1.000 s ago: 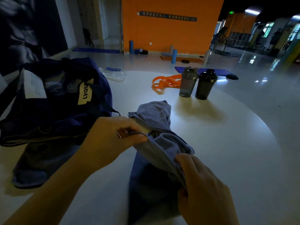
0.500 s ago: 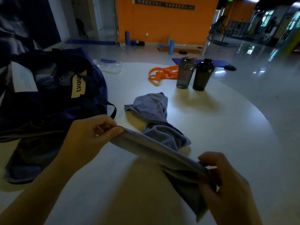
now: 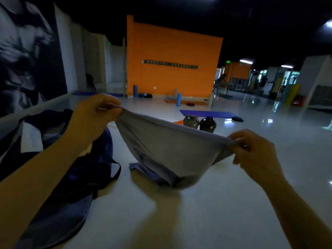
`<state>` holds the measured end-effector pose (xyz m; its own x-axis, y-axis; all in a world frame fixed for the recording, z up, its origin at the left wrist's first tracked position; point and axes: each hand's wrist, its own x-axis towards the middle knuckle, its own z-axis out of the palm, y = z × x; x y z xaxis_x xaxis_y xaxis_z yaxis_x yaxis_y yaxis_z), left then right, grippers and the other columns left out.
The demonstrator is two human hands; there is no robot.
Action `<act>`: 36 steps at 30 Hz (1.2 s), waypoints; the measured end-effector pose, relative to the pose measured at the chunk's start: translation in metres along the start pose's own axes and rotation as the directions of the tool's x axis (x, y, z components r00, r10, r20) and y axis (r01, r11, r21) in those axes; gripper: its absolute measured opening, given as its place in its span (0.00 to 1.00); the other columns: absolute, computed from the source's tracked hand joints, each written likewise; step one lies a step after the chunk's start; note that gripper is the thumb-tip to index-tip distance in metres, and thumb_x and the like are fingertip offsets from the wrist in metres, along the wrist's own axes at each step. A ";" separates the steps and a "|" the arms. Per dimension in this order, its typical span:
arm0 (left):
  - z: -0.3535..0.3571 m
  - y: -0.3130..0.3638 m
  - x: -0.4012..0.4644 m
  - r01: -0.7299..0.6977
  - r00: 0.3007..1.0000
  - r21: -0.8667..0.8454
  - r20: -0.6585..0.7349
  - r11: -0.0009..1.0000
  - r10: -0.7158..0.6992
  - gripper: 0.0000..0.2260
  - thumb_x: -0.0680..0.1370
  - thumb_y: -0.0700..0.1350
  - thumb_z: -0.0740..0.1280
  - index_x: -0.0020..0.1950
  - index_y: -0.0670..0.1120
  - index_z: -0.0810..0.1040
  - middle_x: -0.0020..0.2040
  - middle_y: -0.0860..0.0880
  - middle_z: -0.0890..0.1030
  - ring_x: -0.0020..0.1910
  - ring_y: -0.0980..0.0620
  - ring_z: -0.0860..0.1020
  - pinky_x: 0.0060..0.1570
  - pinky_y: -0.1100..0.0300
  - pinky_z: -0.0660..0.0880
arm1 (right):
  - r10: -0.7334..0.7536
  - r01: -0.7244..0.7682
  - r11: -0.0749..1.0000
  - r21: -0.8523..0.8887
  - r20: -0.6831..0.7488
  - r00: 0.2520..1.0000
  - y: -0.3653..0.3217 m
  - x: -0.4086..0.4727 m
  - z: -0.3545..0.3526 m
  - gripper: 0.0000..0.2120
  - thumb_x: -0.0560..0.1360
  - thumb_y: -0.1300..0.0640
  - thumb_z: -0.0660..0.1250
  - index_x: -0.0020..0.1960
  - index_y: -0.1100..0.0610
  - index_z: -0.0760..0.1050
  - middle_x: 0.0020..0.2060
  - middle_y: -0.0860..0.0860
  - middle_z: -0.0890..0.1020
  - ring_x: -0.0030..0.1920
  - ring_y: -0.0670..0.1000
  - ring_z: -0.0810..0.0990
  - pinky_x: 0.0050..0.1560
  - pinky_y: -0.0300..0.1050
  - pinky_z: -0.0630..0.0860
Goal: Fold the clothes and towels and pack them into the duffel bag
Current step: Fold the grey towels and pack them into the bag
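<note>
Head view, operator A: Report the state of the hands.

Operator B: Left hand (image 3: 93, 115) is raised, fingers and thumb pinching one upper corner of the grey-blue garment (image 3: 168, 150). Right hand (image 3: 255, 151) pinches the opposite upper corner, lower than the left and nearer the camera. Both hands are grasping; neither is released.

A: Garment position?

B: Its top edge is stretched between the two hands and slopes down from left to right. The body of the cloth hangs below that edge in a sagging pouch. The lower end is bunched and touches the table (image 3: 206, 212) below the span between the hands. A darker blue flap lies on the table at the bottom left of the bunch.

A: Duffel bag?

B: The navy duffel bag (image 3: 59, 168) lies on the table under and beside the left forearm, mouth open. A white card (image 3: 32, 139) shows at its far left side. A strap loop (image 3: 115, 169) lies on the table just beside the garment's lower end; whether they touch cannot be told.

A: Other items?

B: Two dark shaker bottles (image 3: 199, 122) stand upright on the table beyond the stretched edge, side by side, partly hidden by the cloth. An orange item (image 3: 177, 122) lies just left of them, mostly hidden. Beyond the table, a blue mat (image 3: 206, 113) lies on the floor before an orange wall (image 3: 172, 51).
</note>
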<state>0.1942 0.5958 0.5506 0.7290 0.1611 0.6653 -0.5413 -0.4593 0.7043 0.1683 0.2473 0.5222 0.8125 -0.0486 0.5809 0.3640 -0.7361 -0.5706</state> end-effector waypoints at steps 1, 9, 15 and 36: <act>-0.004 0.007 0.010 -0.022 1.000 0.002 -0.021 1.000 0.022 0.12 0.75 0.37 0.70 0.45 0.55 0.74 0.41 0.52 0.80 0.40 0.57 0.80 0.46 0.61 0.78 | 0.046 -0.045 0.993 0.106 -0.002 0.999 -0.006 0.018 -0.004 0.03 0.76 0.62 0.66 0.47 0.55 0.76 0.34 0.50 0.79 0.25 0.43 0.77 0.25 0.31 0.71; -0.061 0.119 0.111 -0.227 0.929 0.172 -0.256 0.958 0.266 0.11 0.73 0.43 0.73 0.37 0.50 0.71 0.35 0.52 0.75 0.35 0.58 0.75 0.40 0.63 0.73 | 0.013 0.134 0.706 0.695 -0.203 0.979 -0.124 0.145 -0.084 0.08 0.78 0.67 0.61 0.46 0.58 0.77 0.37 0.54 0.78 0.28 0.43 0.79 0.34 0.35 0.79; -0.090 0.189 0.141 -0.311 0.837 0.373 -0.329 0.874 0.438 0.11 0.73 0.44 0.73 0.53 0.42 0.80 0.48 0.44 0.81 0.48 0.47 0.78 0.48 0.58 0.74 | -0.131 0.392 0.805 0.445 -0.510 0.850 -0.193 0.182 -0.137 0.14 0.76 0.68 0.61 0.43 0.50 0.66 0.36 0.52 0.75 0.29 0.50 0.79 0.36 0.44 0.80; -0.121 0.334 0.165 -0.331 0.610 0.867 -0.105 0.373 0.785 0.45 0.70 0.63 0.69 0.75 0.36 0.58 0.72 0.40 0.56 0.69 0.39 0.61 0.70 0.48 0.60 | -0.596 0.425 0.790 -0.441 -0.392 0.701 -0.296 0.192 -0.267 0.39 0.73 0.49 0.71 0.76 0.58 0.55 0.74 0.55 0.57 0.70 0.59 0.64 0.68 0.53 0.65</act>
<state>0.0825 0.5740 0.9256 -0.0244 -0.1702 0.9851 -0.0801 -0.9819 -0.1716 0.0946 0.2760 0.9577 0.1739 0.1402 0.9747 0.4323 -0.9002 0.0523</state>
